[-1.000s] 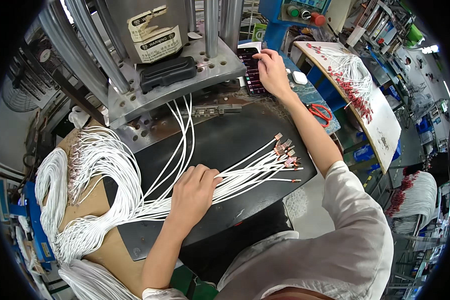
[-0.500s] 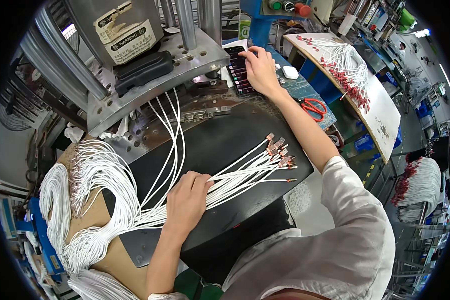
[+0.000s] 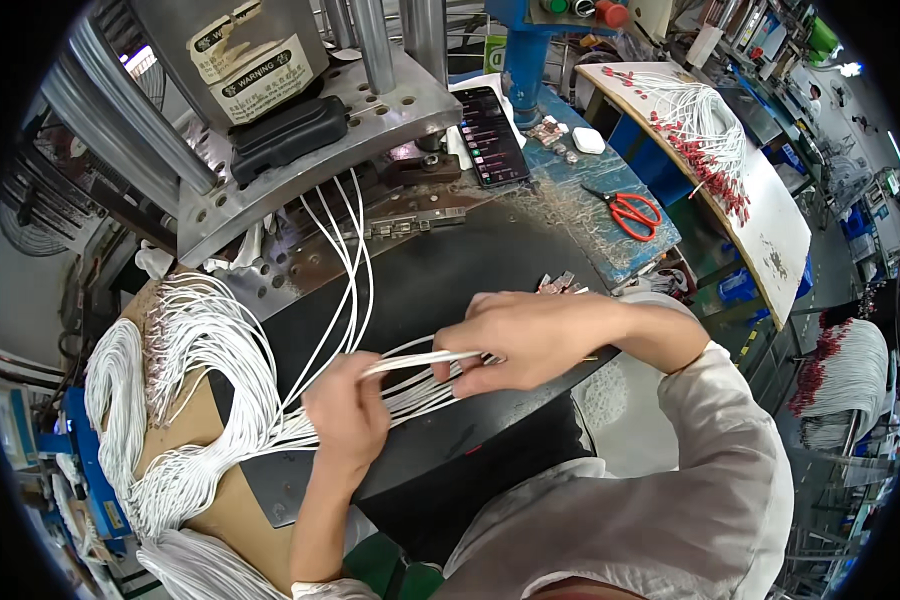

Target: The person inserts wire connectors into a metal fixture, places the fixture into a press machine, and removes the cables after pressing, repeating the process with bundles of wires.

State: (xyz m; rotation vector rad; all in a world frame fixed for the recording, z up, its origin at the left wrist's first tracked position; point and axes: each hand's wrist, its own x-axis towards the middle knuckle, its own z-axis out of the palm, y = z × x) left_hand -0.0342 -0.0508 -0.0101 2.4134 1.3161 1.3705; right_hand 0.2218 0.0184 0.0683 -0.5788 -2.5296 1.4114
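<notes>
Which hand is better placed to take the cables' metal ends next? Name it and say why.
Right, most likely. The right hand is nearer the metal ends, which show beside its wrist. The left hand is farther off, across white cables that span between both hands.

The workshop is bright in here, lit by cool, fairly even light; a small lamp (image 3: pixel 851 69) glares white toward the far upper right. Streaks of shine run down the steel columns (image 3: pixel 373 50), while the black sheet (image 3: pixel 440 280) gives back only a dull sheen and the white cables (image 3: pixel 215 480) stand out almost bleached. Darkness gathers beneath the press plate (image 3: pixel 410 115). The phone (image 3: pixel 492 135) glows faintly, its screen mostly dark. The left hand (image 3: pixel 348 405) looks slightly blurred. Toward the rim, edges bow, the distant clutter goes small and soft, and the corners fall to black.
</notes>
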